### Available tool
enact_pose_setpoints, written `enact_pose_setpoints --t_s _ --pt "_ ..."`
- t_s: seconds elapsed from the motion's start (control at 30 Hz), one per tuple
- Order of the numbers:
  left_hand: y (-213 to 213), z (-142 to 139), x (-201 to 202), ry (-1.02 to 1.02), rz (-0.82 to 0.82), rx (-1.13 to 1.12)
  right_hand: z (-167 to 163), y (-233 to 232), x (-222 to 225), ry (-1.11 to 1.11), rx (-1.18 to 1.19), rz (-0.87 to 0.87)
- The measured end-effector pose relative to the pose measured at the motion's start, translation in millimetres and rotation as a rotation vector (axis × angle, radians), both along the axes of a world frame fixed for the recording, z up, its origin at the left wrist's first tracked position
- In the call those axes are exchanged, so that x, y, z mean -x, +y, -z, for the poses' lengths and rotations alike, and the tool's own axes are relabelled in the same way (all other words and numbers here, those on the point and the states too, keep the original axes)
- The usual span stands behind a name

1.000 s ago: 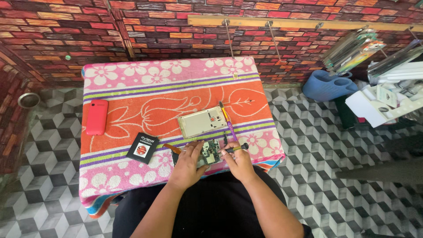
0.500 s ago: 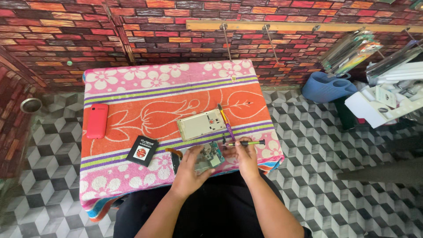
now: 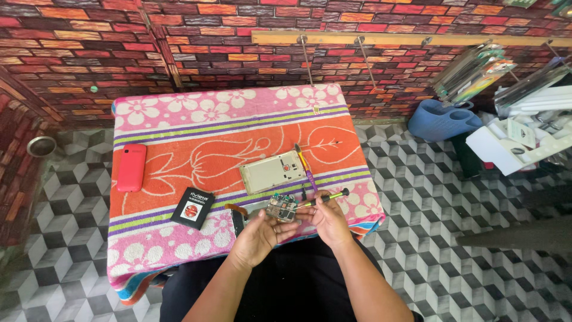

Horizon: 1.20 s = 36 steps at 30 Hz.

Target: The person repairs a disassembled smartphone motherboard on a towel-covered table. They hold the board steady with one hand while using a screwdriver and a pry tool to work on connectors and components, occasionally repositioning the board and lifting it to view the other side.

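A: Report hand status.

B: The left hand (image 3: 257, 235) is closed around a small circuit board (image 3: 282, 207), pinching it by its edges just above the near edge of the tabletop (image 3: 238, 128). The right hand (image 3: 329, 219) is closed on a thin screwdriver (image 3: 325, 197) with a pale green shaft and dark cap; its tip points at the board.

A: State of progress?

B: Judged from the layout, disassembly is well advanced. The board is already out of the phone. The beige phone frame (image 3: 272, 171), a flat rounded rectangle of matte plastic, lies stripped at the centre of the tabletop. A dark part (image 3: 238, 219) lies under the left hand; its kind cannot be told. Whether any screws are left on the board is too small to see.

A: Other items?

B: 1 red phone (image 3: 131, 167), glossy and rounded, lies near the left edge. 1 flat black battery (image 3: 193, 207) lies toward the near-left corner. 1 purple-and-yellow tool (image 3: 305, 167) lies beside the frame, on its right.

A: Surface?

B: Soft terry towel: orange centre, pink floral borders, green and purple stripes.
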<state>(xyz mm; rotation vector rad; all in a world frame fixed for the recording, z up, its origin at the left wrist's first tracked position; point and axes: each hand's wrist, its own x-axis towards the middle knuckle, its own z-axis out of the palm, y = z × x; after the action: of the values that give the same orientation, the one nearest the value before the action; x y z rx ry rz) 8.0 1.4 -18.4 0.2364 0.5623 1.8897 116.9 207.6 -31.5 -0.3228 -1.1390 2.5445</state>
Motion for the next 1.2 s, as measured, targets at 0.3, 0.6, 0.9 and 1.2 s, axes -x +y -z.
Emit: enact_pose_setpoints --t_s 0.3,0.6,0.9,1.2 --pt "-0.4 0.7 1.0 0.001 0.005 -0.075 2.2 -5.7 -0.4 0.054 -0.011 0.021" --pt "-0.2 -4.5 1.3 0.008 0.004 -0.099 -4.7 -9.8 -2.8 0.086 -0.015 0.018" --pt "1.1 -6.2 2.6 0.009 -0.006 -0.087 -10.0 -9.9 -5.8 0.043 -0.038 0.032" --pt "-0.3 -2.7 2.1 0.046 -0.022 -0.081 -8.9 -9.2 -6.8 0.038 -0.030 0.022"
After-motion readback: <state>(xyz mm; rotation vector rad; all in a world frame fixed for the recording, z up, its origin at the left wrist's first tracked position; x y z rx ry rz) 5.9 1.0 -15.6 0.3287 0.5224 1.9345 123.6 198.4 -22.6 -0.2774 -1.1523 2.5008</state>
